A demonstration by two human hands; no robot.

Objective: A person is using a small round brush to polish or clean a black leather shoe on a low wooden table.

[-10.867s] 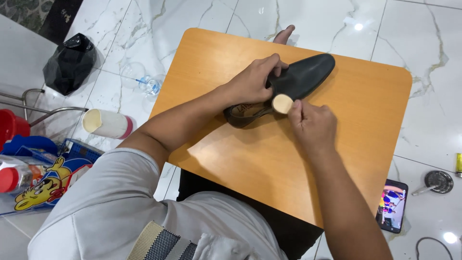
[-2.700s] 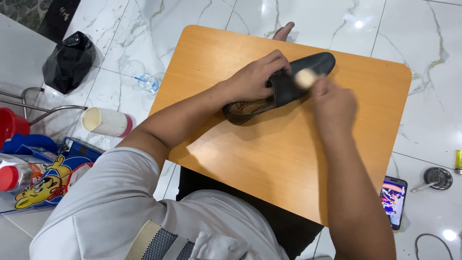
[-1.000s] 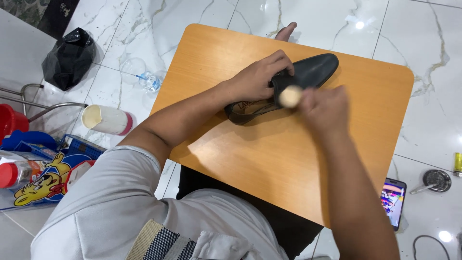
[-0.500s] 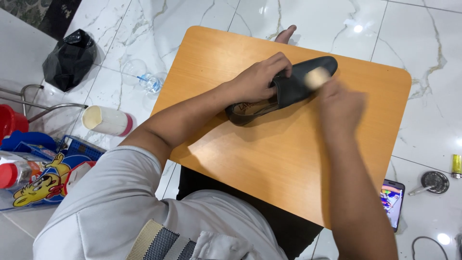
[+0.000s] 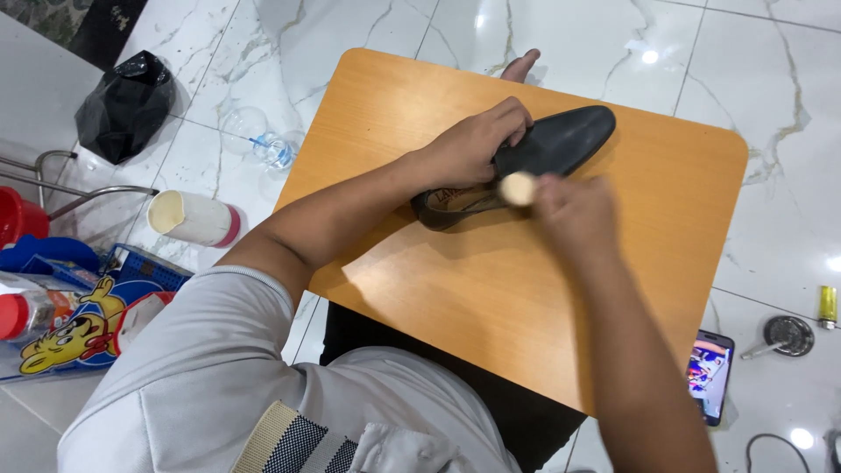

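On the table (image 5: 491, 298), the left hand (image 5: 473, 144) grips the shoe (image 5: 561, 144) pointing up-right; the blurred right hand (image 5: 574, 206) holds a pale brush (image 5: 519, 187) against its side.

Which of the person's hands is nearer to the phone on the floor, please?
The right. The right hand works at the shoe over the table's middle, on the phone's side. The left hand grips the shoe farther up and left, farther from the phone.

Both arms reach forward — the left hand (image 5: 477, 140) curls down flat, the right hand (image 5: 574, 206) makes a blurry fist.
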